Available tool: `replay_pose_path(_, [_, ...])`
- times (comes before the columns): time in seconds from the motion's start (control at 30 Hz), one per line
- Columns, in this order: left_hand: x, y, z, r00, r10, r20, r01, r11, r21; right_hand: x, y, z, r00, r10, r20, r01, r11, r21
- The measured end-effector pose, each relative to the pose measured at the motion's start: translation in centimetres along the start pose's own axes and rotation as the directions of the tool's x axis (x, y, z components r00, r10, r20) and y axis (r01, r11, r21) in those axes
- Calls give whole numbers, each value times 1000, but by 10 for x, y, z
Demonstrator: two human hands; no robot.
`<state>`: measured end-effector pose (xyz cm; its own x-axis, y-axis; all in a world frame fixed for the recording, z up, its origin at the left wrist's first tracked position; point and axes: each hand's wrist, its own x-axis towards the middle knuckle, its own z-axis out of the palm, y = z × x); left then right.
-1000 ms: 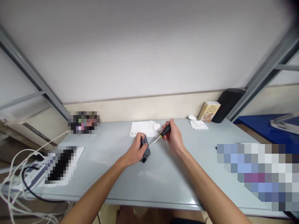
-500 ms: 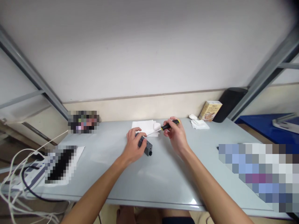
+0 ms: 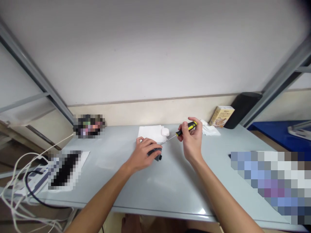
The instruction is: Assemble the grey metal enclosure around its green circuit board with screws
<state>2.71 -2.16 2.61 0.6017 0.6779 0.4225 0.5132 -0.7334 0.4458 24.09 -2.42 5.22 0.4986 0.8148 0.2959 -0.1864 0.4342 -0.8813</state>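
Note:
My left hand (image 3: pixel 145 152) is closed over a small dark grey box-shaped device (image 3: pixel 158 157) on the table, and its fingers cover most of it. A dark knob sticks out of the device's near end. My right hand (image 3: pixel 190 137) grips a screwdriver (image 3: pixel 186 128) by its black and yellow handle. The thin metal shaft slants down and left to the device, where the tip is hidden near my left fingers; whether it touches a screw I cannot tell. Just beyond lie white paper sheets (image 3: pixel 149 132) and a small rounded white case (image 3: pixel 165 131).
Crumpled tissues (image 3: pixel 211 130), a yellow carton (image 3: pixel 222 116) and a black cylinder (image 3: pixel 243 108) stand at the back right of the grey table (image 3: pixel 116 191). White cables (image 3: pixel 14 194) hang over the left edge. Blurred-out items lie at both sides.
The device has turned and shifted slightly right under my left hand, which now covers more of it. My right hand has moved right with the screwdriver, and its grip on the handle has changed.

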Motion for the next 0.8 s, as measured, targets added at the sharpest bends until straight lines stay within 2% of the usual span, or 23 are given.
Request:
replay_pose_path(0.2, [1,-4,7,990,59,-126,-54,998,41,4,6,-7,999,-33,40,29,996,83])
replay_pose_path(0.33, [1,-3,7,986,85,-146,-74,994,82,5,7,-9,998,-43,51,37,994,102])
replay_pose_path(0.5, [1,-5,9,988,70,-141,-56,994,97,3,2,-7,998,-66,-12,67,994,85])
replay_pose_path(0.67, [1,-8,10,980,66,-186,-59,997,46,3,0,-7,992,-96,-77,103,990,91])
replay_pose_path(0.8, [1,-10,12,969,76,-237,-69,997,38,4,2,-8,990,-119,-79,125,989,73])
